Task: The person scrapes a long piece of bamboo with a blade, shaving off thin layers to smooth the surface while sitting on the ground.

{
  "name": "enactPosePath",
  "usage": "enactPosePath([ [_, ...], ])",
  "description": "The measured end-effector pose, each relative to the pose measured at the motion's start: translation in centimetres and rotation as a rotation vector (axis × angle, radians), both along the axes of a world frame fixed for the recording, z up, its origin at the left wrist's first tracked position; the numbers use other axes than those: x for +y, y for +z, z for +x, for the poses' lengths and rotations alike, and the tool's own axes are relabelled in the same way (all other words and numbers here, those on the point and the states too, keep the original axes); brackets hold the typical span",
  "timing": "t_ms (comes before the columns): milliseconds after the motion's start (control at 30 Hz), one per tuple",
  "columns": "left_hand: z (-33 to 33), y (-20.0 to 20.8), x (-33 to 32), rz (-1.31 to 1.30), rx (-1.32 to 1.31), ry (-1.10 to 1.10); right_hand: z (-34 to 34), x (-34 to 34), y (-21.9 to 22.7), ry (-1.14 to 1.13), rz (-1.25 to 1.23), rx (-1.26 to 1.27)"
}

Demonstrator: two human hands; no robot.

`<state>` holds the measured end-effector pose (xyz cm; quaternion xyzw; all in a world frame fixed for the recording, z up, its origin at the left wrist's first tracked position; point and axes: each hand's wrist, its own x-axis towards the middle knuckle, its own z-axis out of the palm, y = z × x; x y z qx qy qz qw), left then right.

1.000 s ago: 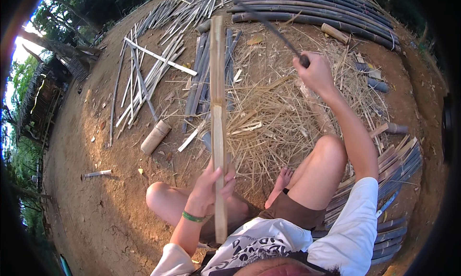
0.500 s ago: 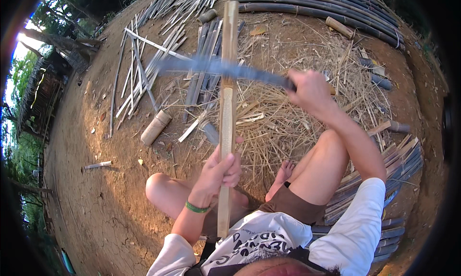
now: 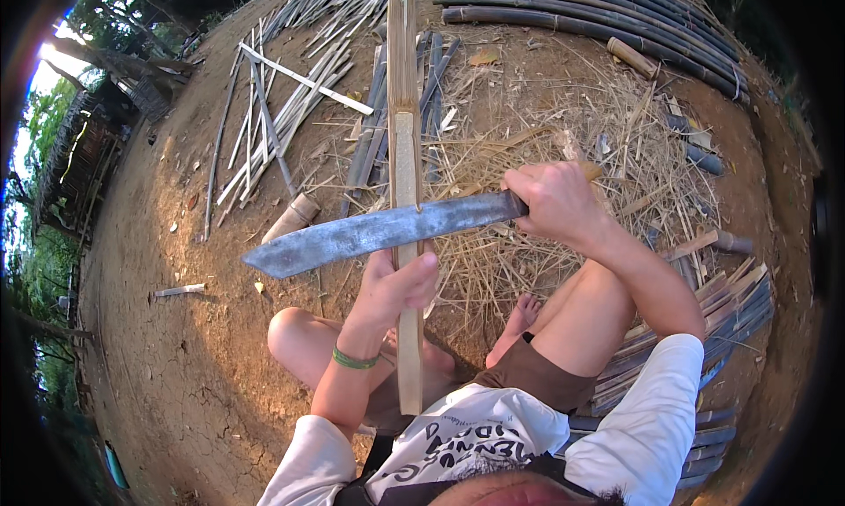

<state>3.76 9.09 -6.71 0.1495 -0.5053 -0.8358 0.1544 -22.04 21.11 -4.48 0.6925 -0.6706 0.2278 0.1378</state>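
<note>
Fingers [image 3: 426, 267]: left hand [image 3: 385, 293] gripped the bamboo strip [image 3: 408, 150]; right hand [image 3: 556, 202] closed around the machete [image 3: 343, 240] handle [image 3: 519, 204].
Strip: ran forward from the shirt [image 3: 480, 422], beneath the blade [image 3: 458, 212].
Shavings [image 3: 493, 253]: littered the ground [image 3: 158, 356] beyond.
Poles [image 3: 546, 18]: lay behind those.

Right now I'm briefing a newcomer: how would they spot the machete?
Find the shavings heap, then the right hand in front. The machete extends leftward from that hand across the bamboo strip; only it has a broad metal blade.
</note>
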Motion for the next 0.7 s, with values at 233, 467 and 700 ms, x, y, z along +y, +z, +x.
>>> enactPosePath([
  [233, 1.2, 1.2, 1.8, 0.059, 0.052, 0.016, -5.7, -1.0, 1.8, -0.259, -0.078, -0.023],
  [467, 2.2, -0.3, 2.4, 0.106, 0.023, -0.050, -4.7, 0.5, 1.7, -0.261, -0.036, -0.072],
  [700, 3.3, -0.1, 3.5, 0.068, -0.130, -0.109, -6.4, -0.3, 2.3, -0.331, -0.075, -0.108],
])
